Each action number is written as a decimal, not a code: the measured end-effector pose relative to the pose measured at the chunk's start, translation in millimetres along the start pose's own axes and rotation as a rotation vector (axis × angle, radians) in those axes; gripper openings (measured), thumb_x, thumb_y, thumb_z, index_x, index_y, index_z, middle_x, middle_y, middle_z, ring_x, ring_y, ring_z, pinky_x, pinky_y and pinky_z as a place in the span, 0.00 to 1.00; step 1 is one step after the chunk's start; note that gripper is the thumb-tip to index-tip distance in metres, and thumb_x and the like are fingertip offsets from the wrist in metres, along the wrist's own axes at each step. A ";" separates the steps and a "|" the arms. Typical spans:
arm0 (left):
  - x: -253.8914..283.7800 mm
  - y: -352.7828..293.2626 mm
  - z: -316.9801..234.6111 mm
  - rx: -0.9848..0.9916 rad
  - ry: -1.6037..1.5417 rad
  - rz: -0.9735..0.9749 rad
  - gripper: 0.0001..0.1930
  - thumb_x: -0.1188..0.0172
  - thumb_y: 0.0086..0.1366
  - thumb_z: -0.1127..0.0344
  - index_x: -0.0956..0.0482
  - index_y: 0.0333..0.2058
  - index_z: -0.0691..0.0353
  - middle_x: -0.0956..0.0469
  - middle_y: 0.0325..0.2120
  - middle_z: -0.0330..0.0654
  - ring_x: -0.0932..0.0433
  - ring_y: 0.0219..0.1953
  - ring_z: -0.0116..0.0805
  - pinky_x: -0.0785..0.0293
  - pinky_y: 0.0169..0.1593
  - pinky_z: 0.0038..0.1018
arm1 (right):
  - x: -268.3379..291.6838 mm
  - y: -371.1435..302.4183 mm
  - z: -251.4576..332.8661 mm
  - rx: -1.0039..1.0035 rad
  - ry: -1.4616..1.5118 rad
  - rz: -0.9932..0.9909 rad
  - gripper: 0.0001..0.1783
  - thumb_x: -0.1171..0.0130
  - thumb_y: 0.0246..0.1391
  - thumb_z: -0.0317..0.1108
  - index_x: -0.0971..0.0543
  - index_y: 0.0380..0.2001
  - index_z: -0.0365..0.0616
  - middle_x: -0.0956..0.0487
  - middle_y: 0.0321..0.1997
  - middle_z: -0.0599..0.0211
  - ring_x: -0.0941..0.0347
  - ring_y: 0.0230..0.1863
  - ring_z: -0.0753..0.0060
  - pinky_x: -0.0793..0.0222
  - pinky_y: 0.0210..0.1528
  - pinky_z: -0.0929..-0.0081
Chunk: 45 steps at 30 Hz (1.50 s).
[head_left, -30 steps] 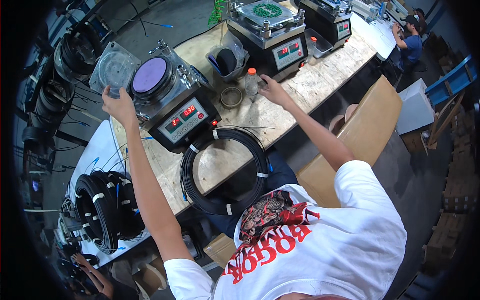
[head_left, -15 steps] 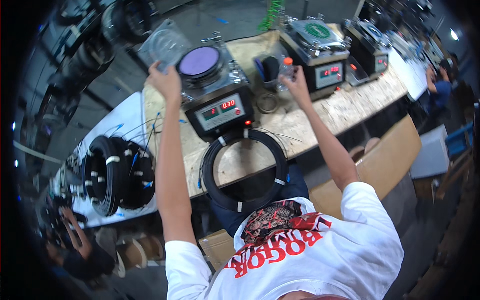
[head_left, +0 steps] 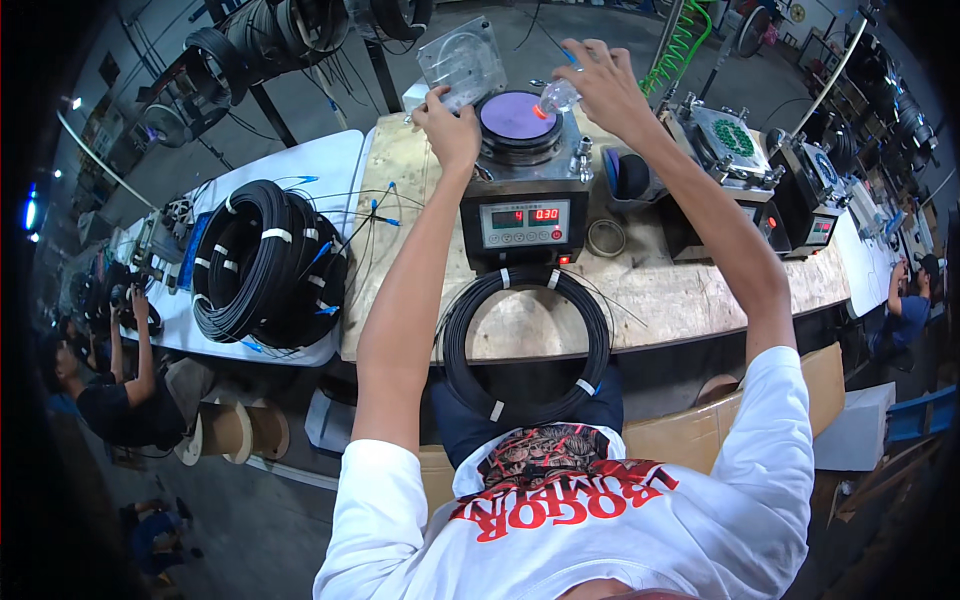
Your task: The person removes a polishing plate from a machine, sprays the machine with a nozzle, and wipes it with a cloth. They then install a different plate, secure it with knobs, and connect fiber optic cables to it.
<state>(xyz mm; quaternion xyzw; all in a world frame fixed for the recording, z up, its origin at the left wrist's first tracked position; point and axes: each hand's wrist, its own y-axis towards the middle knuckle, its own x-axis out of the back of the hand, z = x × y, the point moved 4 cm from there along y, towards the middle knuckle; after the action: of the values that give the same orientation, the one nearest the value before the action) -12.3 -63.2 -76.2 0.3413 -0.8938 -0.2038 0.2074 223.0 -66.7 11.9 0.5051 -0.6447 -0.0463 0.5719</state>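
My left hand [head_left: 449, 130] grips the lower edge of a clear plastic plate [head_left: 470, 62], raised and tilted beside the machine's top. My right hand [head_left: 608, 88] is closed round a small clear squeeze bottle [head_left: 563, 96]. The bottle is tipped over, its orange cap pointing down at a round purple pad [head_left: 512, 118]. That pad lies on top of a metal bench machine [head_left: 530, 222] with a lit red display. Whether any liquid is coming out cannot be made out.
A coil of black cable [head_left: 455, 340] overhangs the table's near edge. More cable coils [head_left: 262, 265] lie on a white table at left. A dark holder [head_left: 630, 178] and a metal ring [head_left: 606, 238] stand to the right, before another machine [head_left: 725, 145]. Other people work at both sides.
My right hand has carried the bottle from beside the dark holder to above the purple pad and tipped it. My left hand still holds the plate. The whole view has shifted.
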 end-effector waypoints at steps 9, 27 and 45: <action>2.0 -0.9 2.9 -0.070 -0.039 -0.064 0.21 0.43 0.56 0.72 0.29 0.51 0.64 0.37 0.50 0.60 0.27 0.49 0.59 0.30 0.54 0.43 | -9.6 47.4 72.9 0.337 -0.169 0.020 0.14 0.39 0.48 0.31 0.19 0.41 0.54 0.32 0.66 0.69 0.42 0.67 0.65 0.48 0.64 0.58; 4.7 -0.2 -5.0 -0.068 -0.004 -0.053 0.22 0.45 0.57 0.75 0.31 0.52 0.63 0.31 0.46 0.57 0.26 0.47 0.59 0.30 0.52 0.43 | -24.9 47.2 42.8 0.338 -0.280 0.145 0.05 0.42 0.49 0.34 0.17 0.28 0.54 0.29 0.62 0.70 0.41 0.67 0.67 0.47 0.63 0.56; 7.5 -3.7 -4.9 -0.069 -0.030 -0.087 0.21 0.45 0.54 0.77 0.31 0.49 0.67 0.29 0.44 0.58 0.29 0.50 0.59 0.33 0.54 0.45 | -77.6 -6.4 -11.1 -0.381 0.160 0.237 0.24 0.32 0.42 0.41 0.20 0.47 0.58 0.24 0.54 0.64 0.37 0.64 0.57 0.47 0.59 0.37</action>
<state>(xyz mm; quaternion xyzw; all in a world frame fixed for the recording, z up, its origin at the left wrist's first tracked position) -13.0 -72.0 -72.3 0.3696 -0.8735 -0.2483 0.1967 222.8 -9.3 -42.0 0.3109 -0.6318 -0.0597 0.7075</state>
